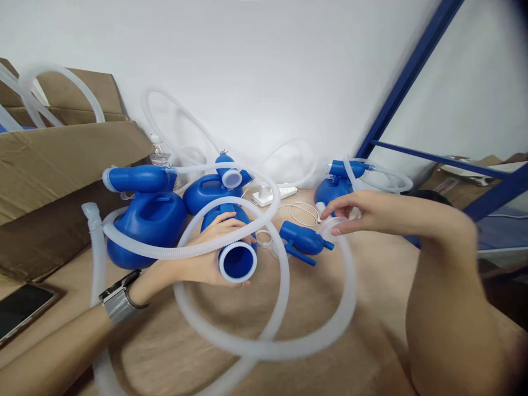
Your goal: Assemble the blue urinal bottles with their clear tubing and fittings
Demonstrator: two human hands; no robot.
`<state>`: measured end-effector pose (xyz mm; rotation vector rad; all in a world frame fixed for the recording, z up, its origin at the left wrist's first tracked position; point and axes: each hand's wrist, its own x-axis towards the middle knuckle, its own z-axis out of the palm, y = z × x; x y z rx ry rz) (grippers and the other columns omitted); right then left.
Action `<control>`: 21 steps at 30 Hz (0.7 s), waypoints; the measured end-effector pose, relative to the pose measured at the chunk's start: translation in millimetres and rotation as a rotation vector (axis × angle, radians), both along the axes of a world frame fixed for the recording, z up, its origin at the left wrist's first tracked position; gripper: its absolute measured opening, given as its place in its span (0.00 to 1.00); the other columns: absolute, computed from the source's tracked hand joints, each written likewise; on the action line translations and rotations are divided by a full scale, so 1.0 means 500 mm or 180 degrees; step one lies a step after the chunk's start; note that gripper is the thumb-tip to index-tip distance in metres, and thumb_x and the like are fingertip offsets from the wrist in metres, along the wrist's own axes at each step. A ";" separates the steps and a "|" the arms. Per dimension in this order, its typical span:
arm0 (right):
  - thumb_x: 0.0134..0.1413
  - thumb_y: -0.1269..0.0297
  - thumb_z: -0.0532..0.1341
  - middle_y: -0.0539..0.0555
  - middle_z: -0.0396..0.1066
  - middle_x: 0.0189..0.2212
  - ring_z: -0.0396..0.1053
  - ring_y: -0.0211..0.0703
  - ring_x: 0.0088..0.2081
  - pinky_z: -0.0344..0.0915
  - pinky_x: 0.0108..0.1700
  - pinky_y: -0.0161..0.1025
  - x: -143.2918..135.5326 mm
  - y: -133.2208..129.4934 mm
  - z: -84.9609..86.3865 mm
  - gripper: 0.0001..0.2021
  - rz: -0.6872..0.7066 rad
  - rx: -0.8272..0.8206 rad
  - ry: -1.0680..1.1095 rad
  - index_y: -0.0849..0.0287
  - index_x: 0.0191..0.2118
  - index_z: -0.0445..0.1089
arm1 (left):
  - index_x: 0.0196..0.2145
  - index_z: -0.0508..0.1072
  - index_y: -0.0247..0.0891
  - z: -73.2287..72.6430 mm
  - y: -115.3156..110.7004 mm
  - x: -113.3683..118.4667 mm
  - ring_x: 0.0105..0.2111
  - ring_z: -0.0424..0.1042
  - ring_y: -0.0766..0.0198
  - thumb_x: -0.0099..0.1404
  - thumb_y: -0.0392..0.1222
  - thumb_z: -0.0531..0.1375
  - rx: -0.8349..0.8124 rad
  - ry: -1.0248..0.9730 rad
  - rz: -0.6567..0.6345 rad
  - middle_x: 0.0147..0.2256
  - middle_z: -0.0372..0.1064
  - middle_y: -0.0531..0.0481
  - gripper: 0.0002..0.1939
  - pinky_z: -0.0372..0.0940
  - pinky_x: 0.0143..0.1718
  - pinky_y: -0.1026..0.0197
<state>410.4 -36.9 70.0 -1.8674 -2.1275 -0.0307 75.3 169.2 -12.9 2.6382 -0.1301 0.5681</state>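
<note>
My left hand (225,250) is wrapped around the neck of a blue plastic bottle (226,209), whose round mouth with a white rim (238,263) faces me. A translucent corrugated hose (284,349) loops in wide coils in front of and over my left wrist. My right hand (346,214) pinches the hose's end around a clear round fitting (330,227); the fingers partly hide it. Just left of this fitting, a loose blue spouted part with a handle (303,239) lies on the table. Near it lies a clear ring (264,237).
Blue jugs with attached hoses stand at left (150,220), at the back (202,192) and at right (332,190). A cardboard box (61,154) with more hoses fills the left. A phone (25,311), power strip (284,192), clear bottle (159,151) and blue metal frame (412,71) surround the work area.
</note>
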 end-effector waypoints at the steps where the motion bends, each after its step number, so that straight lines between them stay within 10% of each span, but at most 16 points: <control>1: 0.60 0.56 0.74 0.55 0.85 0.33 0.80 0.45 0.28 0.71 0.27 0.36 0.009 0.011 0.002 0.11 -0.0191 -0.0427 -0.0064 0.54 0.45 0.86 | 0.51 0.71 0.42 0.001 -0.001 0.000 0.60 0.74 0.46 0.60 0.56 0.71 0.0031 0.0032 0.0006 0.55 0.78 0.44 0.27 0.45 0.76 0.33; 4: 0.60 0.60 0.73 0.60 0.85 0.38 0.83 0.52 0.36 0.74 0.32 0.40 -0.044 0.019 0.020 0.14 -0.0632 -0.0326 -0.0535 0.60 0.49 0.84 | 0.52 0.71 0.43 0.005 -0.004 0.001 0.60 0.74 0.44 0.60 0.56 0.70 0.0103 0.0108 0.0066 0.55 0.78 0.43 0.27 0.48 0.76 0.31; 8: 0.73 0.56 0.64 0.52 0.83 0.45 0.80 0.45 0.41 0.76 0.43 0.42 -0.248 -0.003 0.040 0.09 0.0881 0.0162 -0.0548 0.52 0.48 0.80 | 0.55 0.72 0.42 0.001 -0.003 0.003 0.61 0.73 0.43 0.60 0.55 0.70 0.0215 0.0123 0.0107 0.56 0.78 0.43 0.29 0.52 0.75 0.32; 12: 0.67 0.67 0.68 0.57 0.80 0.39 0.76 0.51 0.40 0.74 0.41 0.48 -0.397 0.016 -0.003 0.05 0.1318 0.0725 -0.1530 0.63 0.44 0.79 | 0.55 0.75 0.44 -0.017 0.006 0.007 0.62 0.73 0.43 0.60 0.52 0.68 0.0263 0.0175 0.0124 0.56 0.78 0.46 0.26 0.47 0.77 0.34; 21: 0.66 0.79 0.61 0.54 0.77 0.29 0.73 0.45 0.31 0.67 0.35 0.44 -0.388 0.098 -0.075 0.13 0.1574 0.1123 -0.2101 0.60 0.30 0.74 | 0.61 0.73 0.43 -0.046 0.040 0.013 0.63 0.72 0.42 0.62 0.56 0.66 0.0388 0.0066 -0.0139 0.60 0.75 0.43 0.31 0.42 0.78 0.33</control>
